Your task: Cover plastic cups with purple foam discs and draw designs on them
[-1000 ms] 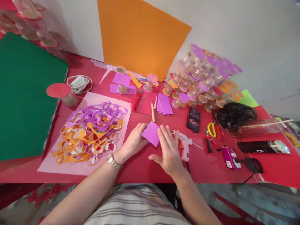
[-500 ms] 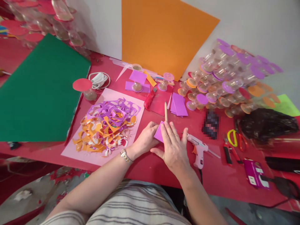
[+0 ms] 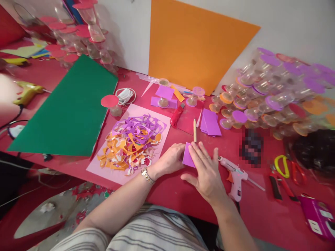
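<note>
Card (image 3: 188, 156) of bright purple sits above the red table (image 3: 163, 191), gripped by my curled left hand (image 3: 172, 157), while my flat, open right hand (image 3: 206, 170) now covers more of it than a second ago, apparently steadying it.

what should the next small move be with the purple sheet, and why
Probably slide the right hand forward to pick up the pencil: it lies just beyond that hand's fingertips, which now cover part of the purple sheet, while the left hand is at the sheet's left edge and seems able to steady it.
</note>
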`<state>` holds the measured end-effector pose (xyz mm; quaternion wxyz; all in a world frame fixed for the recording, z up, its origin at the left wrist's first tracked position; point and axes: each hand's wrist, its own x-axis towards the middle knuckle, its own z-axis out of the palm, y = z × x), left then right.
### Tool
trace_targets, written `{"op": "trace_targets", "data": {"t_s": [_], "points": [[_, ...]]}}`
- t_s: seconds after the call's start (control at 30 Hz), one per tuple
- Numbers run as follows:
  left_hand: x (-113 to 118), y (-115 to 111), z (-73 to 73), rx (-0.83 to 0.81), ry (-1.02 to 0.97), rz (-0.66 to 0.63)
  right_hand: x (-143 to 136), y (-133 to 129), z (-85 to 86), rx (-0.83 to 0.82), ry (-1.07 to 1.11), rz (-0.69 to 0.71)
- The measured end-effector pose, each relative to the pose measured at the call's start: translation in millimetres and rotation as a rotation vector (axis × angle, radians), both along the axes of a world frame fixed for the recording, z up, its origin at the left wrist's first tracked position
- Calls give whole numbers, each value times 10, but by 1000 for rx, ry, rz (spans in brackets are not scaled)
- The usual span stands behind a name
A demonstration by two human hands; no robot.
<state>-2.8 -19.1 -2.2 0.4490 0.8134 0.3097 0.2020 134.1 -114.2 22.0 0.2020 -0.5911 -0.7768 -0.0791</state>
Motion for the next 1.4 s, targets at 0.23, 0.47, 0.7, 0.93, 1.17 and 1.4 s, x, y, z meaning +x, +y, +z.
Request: {"op": "trace_targets", "data": {"t_s": [0.23,0.47,0.7,0.93,1.17,1.4], "points": [[-37,-12,90,104,-18,-51,58,-135,78,133,136,-144],[-8,-44,22,43,-27,3,-149,-23,-11,74,-75,-53],[-15,-67,34,44,-43,10,-77,5,-60,230,61,40],[-4,-56,-6,68,-8,27,37,-7,-220,492,344,64],[-62,-44,70,7,-11,-31,26,8,-244,334,254,30],[-63,-40,64,10,-5,-60,-101,56,-155,203,31,85]]}}
